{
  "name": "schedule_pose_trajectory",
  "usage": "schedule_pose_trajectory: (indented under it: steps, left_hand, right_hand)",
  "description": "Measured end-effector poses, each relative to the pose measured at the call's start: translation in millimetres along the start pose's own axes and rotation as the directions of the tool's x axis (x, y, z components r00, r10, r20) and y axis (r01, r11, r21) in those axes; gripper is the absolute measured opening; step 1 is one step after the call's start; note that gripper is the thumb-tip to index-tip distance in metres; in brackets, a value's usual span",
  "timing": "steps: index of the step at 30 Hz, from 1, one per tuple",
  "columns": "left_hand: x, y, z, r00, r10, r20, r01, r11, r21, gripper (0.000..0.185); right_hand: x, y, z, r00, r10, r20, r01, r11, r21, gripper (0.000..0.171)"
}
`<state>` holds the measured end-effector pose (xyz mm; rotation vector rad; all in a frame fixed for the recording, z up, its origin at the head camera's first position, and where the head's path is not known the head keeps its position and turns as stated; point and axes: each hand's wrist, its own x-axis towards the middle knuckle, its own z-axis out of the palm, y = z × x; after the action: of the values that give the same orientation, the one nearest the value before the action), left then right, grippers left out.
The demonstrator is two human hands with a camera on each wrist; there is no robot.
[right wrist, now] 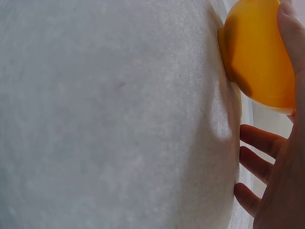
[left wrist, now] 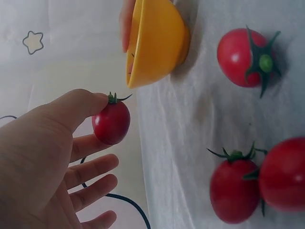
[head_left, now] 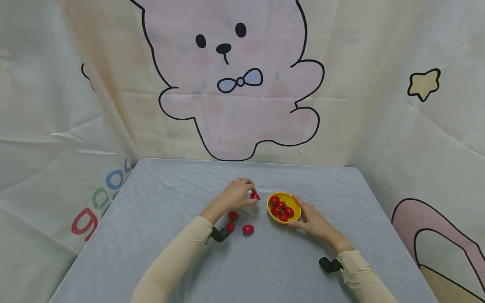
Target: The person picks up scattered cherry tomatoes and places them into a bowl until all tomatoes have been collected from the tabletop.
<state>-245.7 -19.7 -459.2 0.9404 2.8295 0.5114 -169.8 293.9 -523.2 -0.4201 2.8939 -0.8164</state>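
Pinching a tomato (head_left: 255, 195) just left of the yellow bowl (head_left: 295, 202), the left hand (head_left: 238, 195) hovers above the tabletop (head_left: 159, 219); the right hand (head_left: 312, 221) cups the bowl, thumb and forefinger curled round it.

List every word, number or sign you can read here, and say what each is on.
"goo": coloured letters on the cloth backdrop left of the table, running up the fabric; a fold hides whatever follows.
No other readable text: the bowl, the tomatoes and both hands' sleeves carry none.
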Motion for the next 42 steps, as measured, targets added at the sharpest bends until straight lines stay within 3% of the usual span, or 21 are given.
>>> schedule_pose_trajectory:
  steps: [13, 42]
  left_hand:
    - [5.9, 13.3, -0.1, 0.999, 0.052, -0.008, -0.052, 0.999, 0.003, 0.034]
    - [25.2, 34.2, 4.8, 0.998, 0.062, 0.009, -0.062, 0.998, 0.027, 0.033]
  right_hand:
    - [1, 2, 1, 1.0, -0.003, -0.003, 0.003, 1.0, -0.013, 0.098]
    - [4, 0, 0, 1.0, -0.011, -0.007, 0.011, 1.0, -0.005, 0.097]
